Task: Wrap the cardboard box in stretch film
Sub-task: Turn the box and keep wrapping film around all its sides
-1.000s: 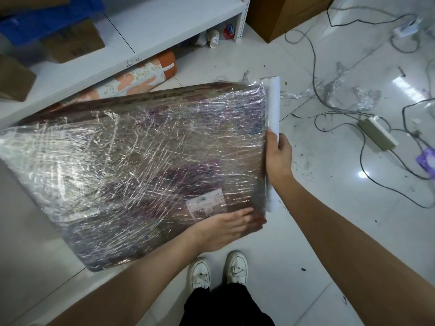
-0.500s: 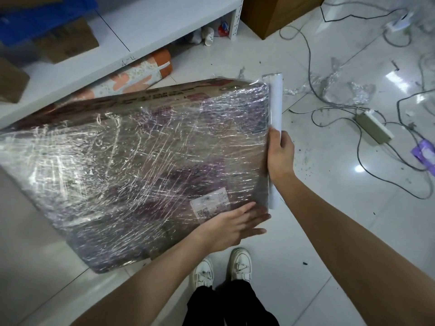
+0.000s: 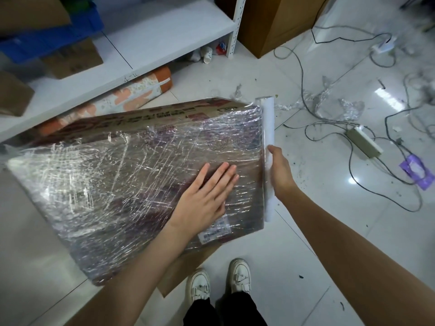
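Observation:
A large flat cardboard box (image 3: 117,175), its top face covered in crinkled clear stretch film, lies on the tiled floor in front of me. My left hand (image 3: 207,194) presses flat on the film near the box's right end, fingers straight. Against the box's right edge stands the white stretch film roll (image 3: 268,123), running along that edge. My right hand (image 3: 280,172) grips the roll around its middle. The film runs from the roll straight onto the box top.
A white shelf (image 3: 164,36) with boxes stands behind the box, an orange patterned roll (image 3: 131,95) under it. Cables, a power strip (image 3: 364,142) and scraps of film (image 3: 348,109) litter the floor to the right. My white shoes (image 3: 219,281) are just below the box.
My left hand moved from the box's near right corner up onto the top face and now lies flat there. The box sits lower and flatter. My right hand still holds the roll.

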`<state>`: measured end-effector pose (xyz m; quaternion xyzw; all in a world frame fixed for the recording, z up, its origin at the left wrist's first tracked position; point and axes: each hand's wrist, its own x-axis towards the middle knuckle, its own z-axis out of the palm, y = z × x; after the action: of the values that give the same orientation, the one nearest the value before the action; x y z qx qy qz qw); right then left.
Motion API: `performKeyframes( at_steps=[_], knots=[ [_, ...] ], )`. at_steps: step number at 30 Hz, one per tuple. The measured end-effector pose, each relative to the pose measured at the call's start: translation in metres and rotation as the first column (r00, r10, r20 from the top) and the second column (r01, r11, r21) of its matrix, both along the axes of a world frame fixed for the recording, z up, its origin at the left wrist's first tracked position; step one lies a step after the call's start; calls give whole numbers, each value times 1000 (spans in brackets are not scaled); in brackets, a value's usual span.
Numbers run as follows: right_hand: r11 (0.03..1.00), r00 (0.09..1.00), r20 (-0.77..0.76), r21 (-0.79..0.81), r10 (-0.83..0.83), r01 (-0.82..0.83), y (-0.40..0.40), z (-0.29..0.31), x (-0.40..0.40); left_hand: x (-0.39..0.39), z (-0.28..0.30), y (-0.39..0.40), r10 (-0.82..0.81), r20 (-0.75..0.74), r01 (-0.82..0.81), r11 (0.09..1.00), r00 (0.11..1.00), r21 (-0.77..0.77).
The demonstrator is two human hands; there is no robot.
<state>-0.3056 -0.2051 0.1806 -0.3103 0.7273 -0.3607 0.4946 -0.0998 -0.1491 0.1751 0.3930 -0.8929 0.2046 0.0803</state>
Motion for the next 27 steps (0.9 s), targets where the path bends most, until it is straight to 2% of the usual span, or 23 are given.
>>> performKeyframes(
  at_steps=[2, 4, 7, 10, 12, 15, 18, 27],
  knots=[
    [999, 999, -1, 33, 41, -41, 1, 4, -1, -11, 10, 7, 112, -112, -109, 993, 987, 34],
    [997, 998, 14, 26, 68, -68, 2, 4, -3, -31, 23, 14, 323, -201, -305, 945, 925, 118],
    [996, 995, 45, 16, 85, -85, 4, 2, -8, -69, 44, 14, 659, -176, -593, 741, 731, 315],
    [988, 982, 111, -17, 154, -153, 5, 0, -16, -107, 61, 5, 846, -173, -674, 511, 504, 534],
    [969, 951, 187, -57, 247, -241, 2, 3, -22, -129, 65, -3, 906, -153, -661, 396, 394, 637],
    [949, 924, 218, -57, 316, -311, -7, 6, -28, -149, 64, -14, 958, -115, -647, 262, 261, 716],
    [952, 915, 265, -70, 305, -297, -13, 8, -31, -159, 65, -24, 982, -104, -641, 183, 159, 746],
    [880, 807, 362, -99, 466, -464, -36, 11, -43, -165, 59, -36, 986, -106, -583, 13, -126, 812]
  ],
)
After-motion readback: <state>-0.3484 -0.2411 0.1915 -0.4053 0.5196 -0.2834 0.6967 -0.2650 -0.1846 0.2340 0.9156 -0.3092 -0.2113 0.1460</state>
